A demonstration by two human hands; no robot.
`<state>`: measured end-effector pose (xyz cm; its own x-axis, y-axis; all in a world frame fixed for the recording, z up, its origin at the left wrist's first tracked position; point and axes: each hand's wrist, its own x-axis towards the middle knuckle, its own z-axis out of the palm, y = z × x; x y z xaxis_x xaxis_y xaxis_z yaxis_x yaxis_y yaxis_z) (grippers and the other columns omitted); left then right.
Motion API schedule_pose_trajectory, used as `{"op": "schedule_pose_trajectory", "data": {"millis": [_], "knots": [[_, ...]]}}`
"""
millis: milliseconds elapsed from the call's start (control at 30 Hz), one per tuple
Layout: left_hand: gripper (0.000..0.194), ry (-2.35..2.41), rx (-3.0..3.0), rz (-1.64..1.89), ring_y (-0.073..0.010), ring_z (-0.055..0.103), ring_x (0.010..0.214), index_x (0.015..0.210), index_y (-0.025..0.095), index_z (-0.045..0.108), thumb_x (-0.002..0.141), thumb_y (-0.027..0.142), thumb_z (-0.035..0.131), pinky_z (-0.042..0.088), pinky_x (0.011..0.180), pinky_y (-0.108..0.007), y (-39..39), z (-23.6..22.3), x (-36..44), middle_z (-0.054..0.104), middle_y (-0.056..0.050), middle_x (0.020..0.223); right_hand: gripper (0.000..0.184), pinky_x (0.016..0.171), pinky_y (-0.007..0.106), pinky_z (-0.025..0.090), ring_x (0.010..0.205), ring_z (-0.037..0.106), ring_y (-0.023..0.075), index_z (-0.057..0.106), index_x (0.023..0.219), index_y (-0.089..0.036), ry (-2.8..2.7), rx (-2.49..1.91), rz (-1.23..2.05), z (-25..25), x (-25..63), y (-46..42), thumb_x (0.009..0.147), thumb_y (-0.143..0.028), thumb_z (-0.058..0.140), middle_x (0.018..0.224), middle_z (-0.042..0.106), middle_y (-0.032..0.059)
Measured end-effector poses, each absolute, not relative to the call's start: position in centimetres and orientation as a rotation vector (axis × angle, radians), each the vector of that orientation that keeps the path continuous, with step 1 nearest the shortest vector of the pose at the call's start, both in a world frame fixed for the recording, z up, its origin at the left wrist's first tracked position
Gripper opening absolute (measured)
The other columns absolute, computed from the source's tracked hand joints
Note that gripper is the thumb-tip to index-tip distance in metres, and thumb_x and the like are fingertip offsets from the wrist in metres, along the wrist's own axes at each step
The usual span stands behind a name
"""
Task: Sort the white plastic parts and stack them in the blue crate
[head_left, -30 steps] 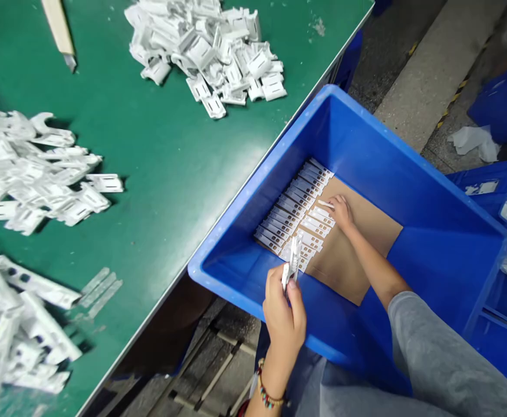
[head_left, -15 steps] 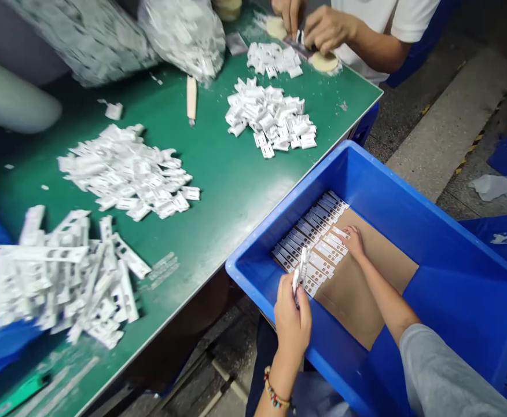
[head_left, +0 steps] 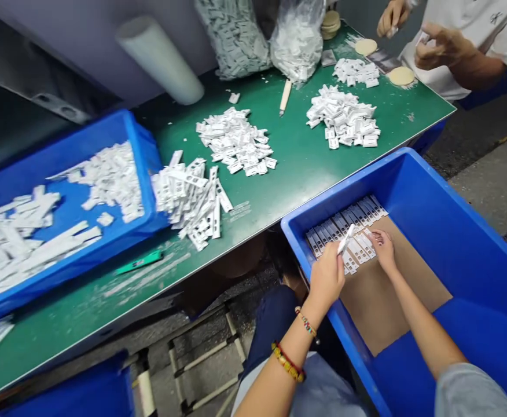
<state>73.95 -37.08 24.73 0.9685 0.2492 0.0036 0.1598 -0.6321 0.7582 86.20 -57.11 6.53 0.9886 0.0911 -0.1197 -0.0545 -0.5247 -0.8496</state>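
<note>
While pinching a white strip (head_left: 345, 239) in the left hand (head_left: 326, 279), right hand (head_left: 382, 249) spread on the strip rows (head_left: 344, 223): risk of sliding from careless pressure.

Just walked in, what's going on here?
A person's left hand holds a white plastic strip over a blue crate, while the right hand rests on rows of slotted white strips laid on a brown cardboard sheet inside it. Loose white plastic pieces lie in piles on the green bench, and more fill a second blue crate. Across the bench, a co-worker's hands are raised near round pale pads.
</note>
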Motion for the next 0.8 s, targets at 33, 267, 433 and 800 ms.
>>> {"op": "schedule_pose_trajectory", "data": {"millis": [33,267,433,800], "knots": [[0.029,0.293,2.281,0.115,-0.0222,0.066,0.091,0.117,0.018,0.053,0.094,0.013,0.036,0.055,0.080,-0.034,-37.1,24.8,73.9,0.065,-0.010,0.103,0.037,0.083,0.042,0.051,0.089,0.061,0.0250,0.066,0.104,-0.023,-0.068,-2.014,0.263,8.2,85.4,-56.5,0.085,-0.053,0.054,0.103,0.065,0.0100],[0.037,0.080,2.429,-0.197,-0.0227,0.068,0.100,0.133,0.018,0.044,0.096,0.017,0.036,0.056,0.082,-0.035,-37.4,25.4,74.3,0.063,-0.012,0.124,0.037,0.089,0.037,0.051,0.094,0.064,0.0213,0.070,0.106,-0.026,-0.019,-1.467,0.518,17.9,79.8,-51.8,0.083,-0.055,0.064,0.105,0.069,0.0063],[0.035,0.019,2.514,-0.377,-0.0223,0.069,0.101,0.131,0.017,0.046,0.098,0.020,0.034,0.056,0.084,-0.034,-37.5,26.2,74.8,0.066,-0.010,0.124,0.033,0.092,0.032,0.048,0.094,0.063,0.0160,0.066,0.097,-0.024,0.175,-1.367,0.347,16.9,80.9,-53.1,0.079,-0.052,0.069,0.097,0.068,0.0020],[0.033,0.238,2.467,-0.224,-0.0226,0.070,0.099,0.126,0.017,0.051,0.097,0.018,0.034,0.054,0.085,-0.033,-37.1,25.2,75.5,0.070,-0.011,0.117,0.041,0.086,0.038,0.046,0.087,0.057,0.0237,0.066,0.098,-0.018,0.011,-2.383,0.260,5.9,88.5,-63.7,0.087,-0.047,0.040,0.087,0.066,0.0082]]}}
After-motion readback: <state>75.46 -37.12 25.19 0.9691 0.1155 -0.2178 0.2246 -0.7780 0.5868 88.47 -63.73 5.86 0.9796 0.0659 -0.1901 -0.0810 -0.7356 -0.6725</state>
